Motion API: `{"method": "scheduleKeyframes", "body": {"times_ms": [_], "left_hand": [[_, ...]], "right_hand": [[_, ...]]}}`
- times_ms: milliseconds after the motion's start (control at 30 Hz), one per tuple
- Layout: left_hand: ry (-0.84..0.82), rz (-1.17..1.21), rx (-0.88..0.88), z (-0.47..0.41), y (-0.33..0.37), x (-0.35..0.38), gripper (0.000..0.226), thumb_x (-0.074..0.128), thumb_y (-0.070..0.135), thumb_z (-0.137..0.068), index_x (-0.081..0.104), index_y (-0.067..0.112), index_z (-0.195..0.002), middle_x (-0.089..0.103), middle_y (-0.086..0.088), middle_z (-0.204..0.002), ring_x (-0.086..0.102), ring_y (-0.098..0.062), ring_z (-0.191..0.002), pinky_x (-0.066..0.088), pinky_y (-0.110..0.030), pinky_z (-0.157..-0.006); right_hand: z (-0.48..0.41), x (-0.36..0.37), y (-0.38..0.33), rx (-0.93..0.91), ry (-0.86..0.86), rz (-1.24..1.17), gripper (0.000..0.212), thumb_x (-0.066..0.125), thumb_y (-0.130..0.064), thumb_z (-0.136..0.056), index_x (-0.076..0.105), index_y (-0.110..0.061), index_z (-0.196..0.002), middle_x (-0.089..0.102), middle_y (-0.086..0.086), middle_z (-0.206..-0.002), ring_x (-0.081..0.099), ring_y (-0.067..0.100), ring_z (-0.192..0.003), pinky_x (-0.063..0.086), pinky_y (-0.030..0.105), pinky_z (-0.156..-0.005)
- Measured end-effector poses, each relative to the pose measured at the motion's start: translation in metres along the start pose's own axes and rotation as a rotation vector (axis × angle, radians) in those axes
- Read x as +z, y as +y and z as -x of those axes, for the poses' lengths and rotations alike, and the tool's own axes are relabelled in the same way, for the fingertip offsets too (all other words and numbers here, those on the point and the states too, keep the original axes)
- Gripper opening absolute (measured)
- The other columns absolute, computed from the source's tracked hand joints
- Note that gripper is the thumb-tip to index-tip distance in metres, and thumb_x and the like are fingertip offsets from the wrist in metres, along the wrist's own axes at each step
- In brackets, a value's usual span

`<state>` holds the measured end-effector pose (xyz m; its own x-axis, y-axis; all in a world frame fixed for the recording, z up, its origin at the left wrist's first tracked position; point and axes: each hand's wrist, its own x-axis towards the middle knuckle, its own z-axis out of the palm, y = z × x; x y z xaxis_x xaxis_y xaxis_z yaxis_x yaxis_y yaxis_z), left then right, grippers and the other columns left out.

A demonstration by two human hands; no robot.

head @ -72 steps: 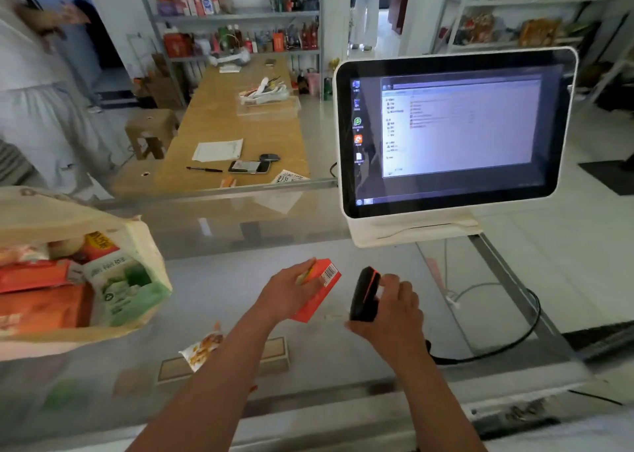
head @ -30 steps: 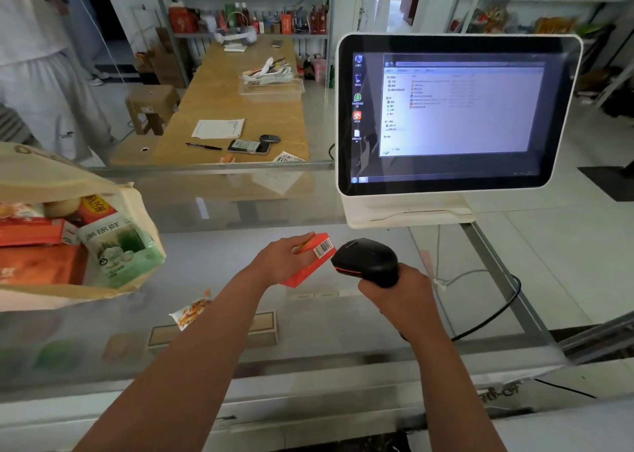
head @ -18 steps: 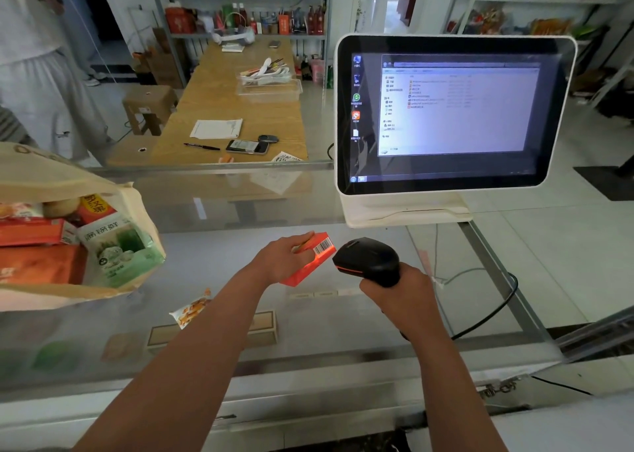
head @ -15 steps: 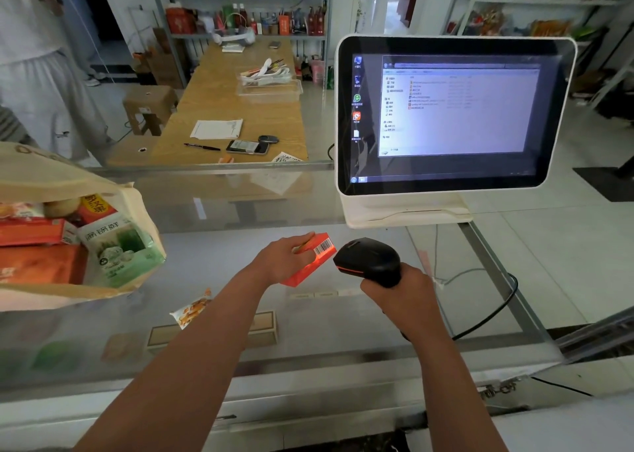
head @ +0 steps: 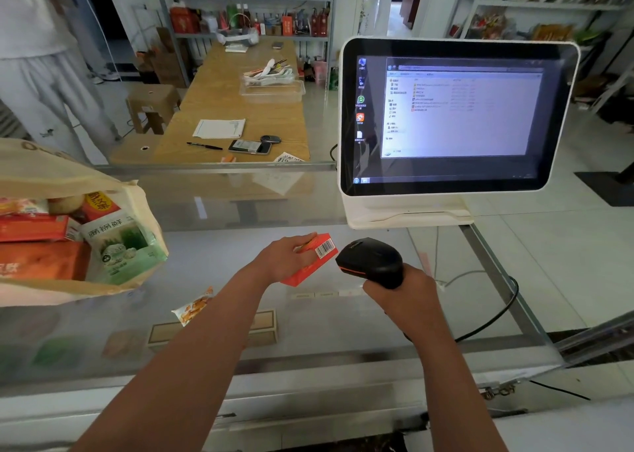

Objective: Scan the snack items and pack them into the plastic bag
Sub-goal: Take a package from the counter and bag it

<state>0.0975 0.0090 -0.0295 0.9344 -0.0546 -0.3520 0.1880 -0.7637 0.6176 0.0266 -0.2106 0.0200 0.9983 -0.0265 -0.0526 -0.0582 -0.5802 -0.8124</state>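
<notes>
While its barcode (head: 325, 248) faces the scanner (head: 372, 261), the red box (head: 308, 269) sits clasped in the left grip (head: 284, 257). The right grip (head: 401, 288) curls round the scanner's handle, just beside the box.

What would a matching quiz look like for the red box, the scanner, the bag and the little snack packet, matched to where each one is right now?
Things
1. red box
2. scanner
3. bag
4. snack packet

Places
A. lying loose on the counter, beside the left forearm
B. gripped in the right hand
C. held in the left hand, barcode towards the scanner
D. at the far left, partly filled

Pairs: 1-C, 2-B, 3-D, 4-A
</notes>
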Motion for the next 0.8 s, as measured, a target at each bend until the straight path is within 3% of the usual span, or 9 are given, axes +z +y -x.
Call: {"method": "scheduleKeyframes", "body": {"times_ms": [100,233,400,533,700,800], "left_hand": [[0.012,-0.009,0.001,0.001,0.001,0.001,0.065,0.046,0.059,-0.092,0.025,0.038,-0.15,0.038,-0.001,-0.151,0.048,-0.029,-0.128,0.045,-0.043,-0.101],[0.018,-0.029,0.009,0.003,0.002,0.003,0.063,0.046,0.056,-0.094,0.024,0.037,-0.15,0.039,-0.001,-0.15,0.049,-0.029,-0.127,0.047,-0.041,-0.1],[0.031,-0.052,0.024,0.007,0.003,0.005,0.063,0.046,0.054,-0.094,0.023,0.038,-0.15,0.039,-0.001,-0.149,0.05,-0.027,-0.125,0.047,-0.037,-0.097],[0.04,-0.067,0.041,0.011,0.003,0.008,0.062,0.047,0.053,-0.095,0.022,0.039,-0.15,0.04,-0.001,-0.149,0.05,-0.026,-0.125,0.047,-0.037,-0.096],[0.09,-0.096,0.059,0.018,0.004,0.013,0.063,0.051,0.052,-0.093,0.026,0.038,-0.149,0.042,0.0,-0.148,0.05,-0.026,-0.124,0.047,-0.04,-0.099],[0.131,-0.032,0.072,0.02,0.004,0.013,0.06,0.057,0.049,-0.092,0.034,0.037,-0.146,0.048,0.001,-0.142,0.054,-0.023,-0.118,0.05,-0.039,-0.096]], "right_hand": [[0.0,0.005,0.004,-0.02,0.033,0.049,0.021,0.07,-0.017,-0.08,0.052,-0.023,-0.071,0.052,-0.009,-0.06,0.051,0.003,-0.058,0.032,0.008,-0.054],[0.0,0.015,0.012,-0.007,-0.05,0.029,0.019,0.07,-0.016,-0.08,0.054,-0.021,-0.089,0.058,-0.006,-0.075,0.054,0.003,-0.069,0.034,0.009,-0.057],[-0.006,0.034,0.039,-0.007,-0.048,0.185,0.023,0.068,-0.015,-0.081,0.058,-0.01,-0.101,0.059,0.002,-0.088,0.054,0.007,-0.074,0.034,0.008,-0.058],[-0.008,0.044,0.049,-0.014,-0.031,0.226,0.033,0.07,-0.015,-0.082,0.056,-0.01,-0.112,0.058,0.006,-0.102,0.053,0.012,-0.085,0.04,0.017,-0.073],[-0.006,0.043,0.048,-0.001,-0.084,0.204,0.053,0.07,-0.018,-0.077,0.049,-0.015,-0.126,0.055,0.007,-0.109,0.054,0.023,-0.103,0.04,0.025,-0.079],[-0.006,0.038,0.036,0.016,-0.072,0.293,0.074,0.07,-0.03,-0.079,0.033,-0.02,-0.142,0.04,0.011,-0.133,0.036,0.028,-0.126,0.035,0.038,-0.1]]}}
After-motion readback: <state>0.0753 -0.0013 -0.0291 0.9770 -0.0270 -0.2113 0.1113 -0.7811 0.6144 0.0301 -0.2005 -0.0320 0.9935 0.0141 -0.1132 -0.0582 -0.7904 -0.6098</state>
